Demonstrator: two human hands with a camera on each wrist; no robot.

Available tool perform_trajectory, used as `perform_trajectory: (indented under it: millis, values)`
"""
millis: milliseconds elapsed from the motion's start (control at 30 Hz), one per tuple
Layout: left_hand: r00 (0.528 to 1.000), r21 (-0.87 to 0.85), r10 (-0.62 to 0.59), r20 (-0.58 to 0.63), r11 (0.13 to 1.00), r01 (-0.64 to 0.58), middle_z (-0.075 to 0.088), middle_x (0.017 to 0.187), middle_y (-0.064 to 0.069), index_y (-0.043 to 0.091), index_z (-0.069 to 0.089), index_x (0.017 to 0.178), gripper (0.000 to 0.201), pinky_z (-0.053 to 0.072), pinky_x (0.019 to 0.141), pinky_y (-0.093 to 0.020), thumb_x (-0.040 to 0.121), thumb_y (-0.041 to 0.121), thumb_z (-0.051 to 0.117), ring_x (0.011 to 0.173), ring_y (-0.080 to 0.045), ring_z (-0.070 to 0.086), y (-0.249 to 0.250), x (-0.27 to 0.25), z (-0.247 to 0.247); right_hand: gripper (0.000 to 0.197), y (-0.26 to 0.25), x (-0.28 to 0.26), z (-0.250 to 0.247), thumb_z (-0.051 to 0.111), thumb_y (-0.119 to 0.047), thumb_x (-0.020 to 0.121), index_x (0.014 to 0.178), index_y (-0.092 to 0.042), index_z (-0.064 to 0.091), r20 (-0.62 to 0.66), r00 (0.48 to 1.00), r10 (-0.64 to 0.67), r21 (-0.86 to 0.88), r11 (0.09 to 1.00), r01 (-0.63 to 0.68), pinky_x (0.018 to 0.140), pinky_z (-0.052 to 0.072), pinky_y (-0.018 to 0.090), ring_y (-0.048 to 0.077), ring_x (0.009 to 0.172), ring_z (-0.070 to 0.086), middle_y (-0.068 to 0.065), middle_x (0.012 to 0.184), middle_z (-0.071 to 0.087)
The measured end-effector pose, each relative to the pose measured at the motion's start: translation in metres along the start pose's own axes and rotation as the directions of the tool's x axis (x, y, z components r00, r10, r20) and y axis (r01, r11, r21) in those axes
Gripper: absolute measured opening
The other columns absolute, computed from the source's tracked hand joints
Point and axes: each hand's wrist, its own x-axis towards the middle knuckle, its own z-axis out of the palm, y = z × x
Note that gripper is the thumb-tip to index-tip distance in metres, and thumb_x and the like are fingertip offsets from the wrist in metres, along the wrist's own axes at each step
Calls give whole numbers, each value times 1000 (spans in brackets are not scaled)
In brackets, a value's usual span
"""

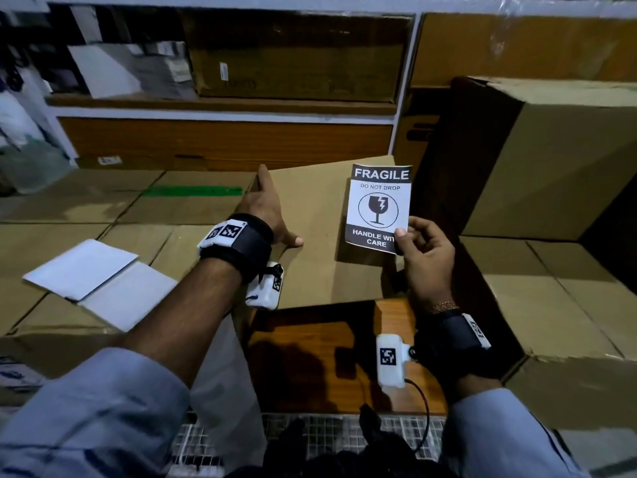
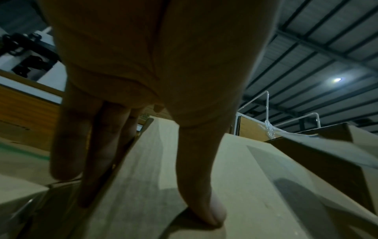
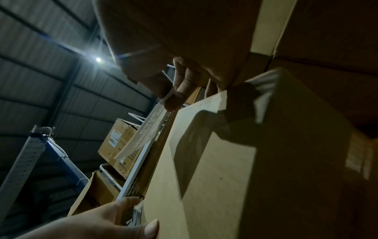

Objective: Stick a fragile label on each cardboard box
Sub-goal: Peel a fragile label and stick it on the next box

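Pinching the fragile label (image 1: 378,208) by its lower right corner between right hand (image 1: 426,254) thumb and curled fingers, keeping it lifted off the cardboard box (image 1: 310,236). Bracing that box with left hand (image 1: 267,215): straight fingers down its side, thumb pressing its top, probably steadying it for sticking.

The right hand (image 1: 425,257) covers the label's (image 1: 378,207) lower right corner, cutting "WITH" short. Left fingers (image 2: 96,145) are hidden behind the box (image 1: 310,236) edge.
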Motion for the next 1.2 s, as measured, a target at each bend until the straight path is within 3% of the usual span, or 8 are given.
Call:
perform_trajectory:
  millis: [100,267,367,500,567,800,1000,1200]
  values:
    - [1000,-19,15,-17,1000,-15,51,144,-24,30,-17,160,154,55,96,-54,59,34,99,119,-41,60,2,4,1,23,-9,2,-3,64,-3,100,122,0,61,40,998,-40,-6,999,40,68,57,16,-2,84,72,1,97,70]
    - [996,73,74,42,994,-77,60,131,-12,25,21,154,128,53,95,-50,54,45,99,119,-37,58,3,11,1,21,-8,9,-5,68,-12,99,119,-12,65,82,995,-54,-155,986,66,67,62,26,10,91,74,8,100,73]
    - [985,118,52,168,990,-72,64,128,-4,27,41,143,114,53,96,-52,48,51,100,116,-33,59,1,16,1,23,-1,11,-5,69,-15,98,121,-13,67,110,993,-37,-262,963,65,67,61,25,8,91,74,2,98,74]
    - [925,247,3,381,963,-105,71,119,-1,18,62,127,101,53,94,-41,44,66,95,107,-27,65,-4,18,1,16,13,15,-2,70,-21,97,113,-21,70,137,989,59,-407,914,1,78,64,47,14,86,75,0,92,76]
    - [906,335,-45,420,936,-109,69,121,-4,14,63,122,78,51,88,-34,67,64,87,107,-26,63,-6,18,2,13,19,16,0,70,-21,96,109,-21,72,139,985,99,-456,890,-25,80,63,48,13,84,75,-2,88,77]
    - [952,426,46,304,887,-179,59,141,-13,6,56,139,75,47,94,-34,96,67,53,124,-29,59,2,23,15,6,31,17,7,67,-25,98,102,-25,72,99,981,165,-510,855,-92,81,62,41,11,85,73,-8,89,75]
    - [909,233,296,294,900,-369,51,152,-7,18,44,153,60,42,97,-31,103,50,53,136,-28,51,34,19,23,5,29,15,8,66,-25,98,96,-27,71,94,984,150,-580,812,-68,77,55,31,5,81,66,-19,80,67]
    - [930,279,223,292,910,-306,61,139,-10,15,53,140,59,52,94,-39,99,57,56,119,-30,60,46,33,42,6,30,12,2,66,-22,99,97,-23,71,57,992,108,-583,810,-55,63,45,17,-3,76,62,-21,78,64]
